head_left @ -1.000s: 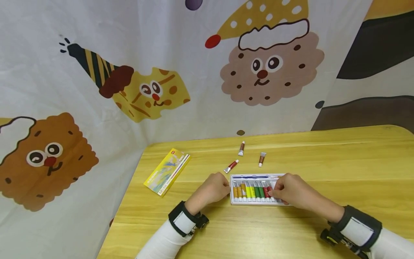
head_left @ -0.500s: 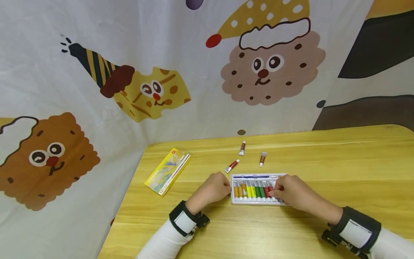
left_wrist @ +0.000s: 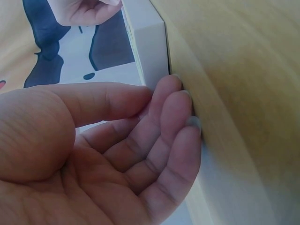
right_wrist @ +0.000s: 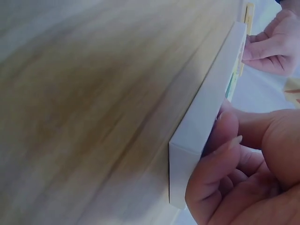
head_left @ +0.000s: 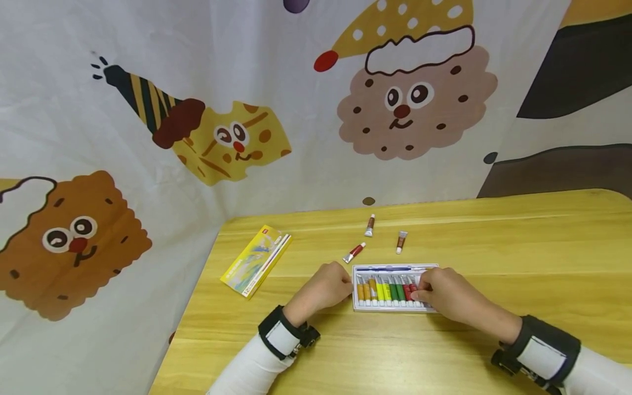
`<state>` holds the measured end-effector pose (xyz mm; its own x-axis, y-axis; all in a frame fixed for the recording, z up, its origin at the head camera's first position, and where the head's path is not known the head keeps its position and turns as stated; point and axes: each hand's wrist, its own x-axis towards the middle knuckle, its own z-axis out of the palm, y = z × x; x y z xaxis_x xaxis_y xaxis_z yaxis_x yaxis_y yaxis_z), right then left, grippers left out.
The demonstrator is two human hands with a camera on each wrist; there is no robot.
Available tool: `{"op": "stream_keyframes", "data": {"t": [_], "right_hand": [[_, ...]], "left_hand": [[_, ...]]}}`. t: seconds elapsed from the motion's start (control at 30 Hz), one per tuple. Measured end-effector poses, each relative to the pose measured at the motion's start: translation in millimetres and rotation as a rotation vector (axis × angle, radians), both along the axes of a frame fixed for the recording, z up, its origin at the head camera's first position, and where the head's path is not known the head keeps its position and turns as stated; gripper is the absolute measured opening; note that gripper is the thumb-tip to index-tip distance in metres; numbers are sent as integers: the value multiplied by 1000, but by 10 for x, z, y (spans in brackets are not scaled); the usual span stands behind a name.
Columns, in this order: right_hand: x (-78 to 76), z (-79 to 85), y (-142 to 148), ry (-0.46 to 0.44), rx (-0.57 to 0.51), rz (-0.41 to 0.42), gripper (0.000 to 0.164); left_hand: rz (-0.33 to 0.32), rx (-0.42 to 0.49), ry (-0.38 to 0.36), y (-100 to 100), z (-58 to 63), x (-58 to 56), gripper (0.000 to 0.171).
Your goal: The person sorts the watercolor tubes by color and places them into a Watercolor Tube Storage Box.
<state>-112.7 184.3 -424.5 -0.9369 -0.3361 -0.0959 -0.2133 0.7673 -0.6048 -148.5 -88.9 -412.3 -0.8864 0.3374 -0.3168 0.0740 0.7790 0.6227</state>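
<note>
A white tray lies on the table, holding a row of ochre, yellow, green and red paint tubes and a blue paintbrush along its far side. My left hand grips the tray's left end; in the left wrist view its thumb and curled fingers meet at the white end wall. Over the right end, my right hand reaches in with thumb and forefinger pinched together beside the red tubes. Its curled fingers overlap the tray's corner in the right wrist view. What it pinches is mostly hidden.
Behind the tray lie a small red tube, a brown tube and another brown tube. A yellow box sits at the table's left. A white printed cloth hangs along the back and left edges.
Both hands stay at the tray's ends almost unmoved. The right fingers shift very slightly at the tray's right end, and a little more of its far right corner shows.
</note>
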Motion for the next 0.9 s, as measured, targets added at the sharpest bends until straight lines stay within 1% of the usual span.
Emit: {"op": "stream_keyframes", "data": {"t": [0.27, 0.67, 0.8, 0.9], "right_hand": [[7, 19, -4, -44, -34, -18, 26], [-16, 32, -24, -63, -41, -26, 28], [-14, 68, -28, -42, -25, -25, 27], [-2, 130, -33, 16, 2, -33, 23]], "left_hand": [[-4, -1, 2, -2, -4, 11, 29], [7, -14, 2, -14, -17, 13, 30], [0, -11, 4, -9, 5, 18, 30], [-7, -9, 6, 1, 26, 19, 31]]}}
